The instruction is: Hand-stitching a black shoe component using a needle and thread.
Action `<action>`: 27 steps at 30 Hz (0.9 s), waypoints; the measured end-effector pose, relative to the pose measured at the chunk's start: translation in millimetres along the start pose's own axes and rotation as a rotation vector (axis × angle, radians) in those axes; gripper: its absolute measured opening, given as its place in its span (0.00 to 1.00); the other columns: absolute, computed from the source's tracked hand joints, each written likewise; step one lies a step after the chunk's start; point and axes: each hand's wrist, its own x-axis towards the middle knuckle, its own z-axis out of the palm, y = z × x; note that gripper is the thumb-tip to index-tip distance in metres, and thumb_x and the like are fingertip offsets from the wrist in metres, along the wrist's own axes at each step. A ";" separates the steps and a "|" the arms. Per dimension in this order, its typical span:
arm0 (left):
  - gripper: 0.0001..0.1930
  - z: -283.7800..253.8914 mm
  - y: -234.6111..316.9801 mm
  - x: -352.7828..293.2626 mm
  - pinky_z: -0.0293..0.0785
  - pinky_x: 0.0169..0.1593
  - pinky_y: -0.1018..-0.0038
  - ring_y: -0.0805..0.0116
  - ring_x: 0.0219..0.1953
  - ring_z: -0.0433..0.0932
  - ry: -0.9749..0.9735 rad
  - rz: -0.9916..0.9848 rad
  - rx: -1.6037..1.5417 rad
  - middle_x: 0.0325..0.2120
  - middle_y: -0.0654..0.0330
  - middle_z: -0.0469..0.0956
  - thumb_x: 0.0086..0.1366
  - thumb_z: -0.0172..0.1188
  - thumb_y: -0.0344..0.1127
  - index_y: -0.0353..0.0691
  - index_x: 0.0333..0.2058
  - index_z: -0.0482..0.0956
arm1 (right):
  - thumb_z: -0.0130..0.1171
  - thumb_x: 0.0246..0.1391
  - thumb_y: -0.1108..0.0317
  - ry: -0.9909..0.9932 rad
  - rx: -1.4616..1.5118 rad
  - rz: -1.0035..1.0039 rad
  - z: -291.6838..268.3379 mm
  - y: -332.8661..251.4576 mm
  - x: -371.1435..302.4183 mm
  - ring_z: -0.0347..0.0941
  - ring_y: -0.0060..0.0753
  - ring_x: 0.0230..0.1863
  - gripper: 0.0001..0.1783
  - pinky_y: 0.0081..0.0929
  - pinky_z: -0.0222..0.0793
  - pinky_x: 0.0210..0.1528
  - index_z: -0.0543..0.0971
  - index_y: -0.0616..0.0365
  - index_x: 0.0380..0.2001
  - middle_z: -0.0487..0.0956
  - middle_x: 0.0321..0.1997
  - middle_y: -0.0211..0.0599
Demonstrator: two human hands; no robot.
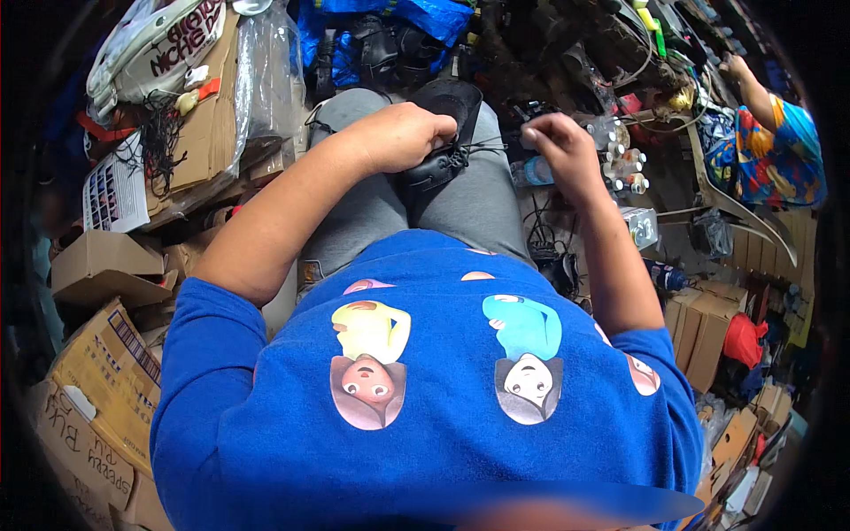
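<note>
A black shoe (431, 171) rests on my lap, between my grey-trousered thighs. My left hand (407, 137) is closed on its upper edge, thumb and fingers bent over the dark material. Thin dark laces (460, 155) are bunched on the shoe, and a few strands stretch to the right from them. To the right of the shoe my right hand (567, 152) is raised, with thumb and forefinger pinched together. The strands point toward those fingertips, but what lies between the fingers is too small to make out.
Several clear bottles (611, 150) stand right of my knees. Black shoes (381, 49) lie on a blue sheet (434, 16) ahead. Flattened cardboard (208, 133) and boxes (111, 270) crowd the left. Another person's arm (755, 93) shows at the far right, near a curved pale strip (753, 221).
</note>
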 end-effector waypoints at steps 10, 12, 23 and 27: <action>0.07 1.1 -3.1 -5.7 0.70 0.35 0.57 0.44 0.33 0.74 0.015 0.012 0.060 0.27 0.46 0.76 0.57 0.52 0.30 0.40 0.36 0.70 | 0.56 0.50 0.62 -0.270 -0.653 -0.453 14.3 -38.2 13.8 0.74 0.40 0.37 0.07 0.37 0.62 0.46 0.77 0.52 0.26 0.78 0.30 0.35; 0.07 1.1 -4.1 -4.4 0.70 0.35 0.57 0.44 0.33 0.74 0.005 0.038 0.076 0.27 0.46 0.75 0.57 0.52 0.30 0.40 0.36 0.71 | 0.53 0.49 0.66 -0.348 -0.757 -0.524 27.0 -40.1 17.1 0.75 0.38 0.36 0.03 0.37 0.61 0.46 0.75 0.50 0.27 0.78 0.26 0.32; 0.04 -56.6 -64.9 -131.9 0.69 0.36 0.67 0.59 0.29 0.74 0.228 -0.429 0.102 0.24 0.53 0.74 0.57 0.51 0.27 0.39 0.32 0.72 | 0.57 0.48 0.68 -0.251 -0.724 -0.106 -35.0 50.0 -11.2 0.73 0.37 0.33 0.03 0.34 0.65 0.40 0.75 0.53 0.28 0.77 0.26 0.33; 0.06 -95.5 -71.3 -174.0 0.67 0.40 0.76 0.76 0.34 0.70 0.490 -0.418 -0.494 0.29 0.67 0.74 0.62 0.56 0.32 0.36 0.36 0.76 | 0.57 0.56 0.65 0.005 0.589 0.339 -49.2 54.6 -2.3 0.70 0.20 0.34 0.08 0.27 0.67 0.41 0.76 0.59 0.33 0.73 0.28 0.23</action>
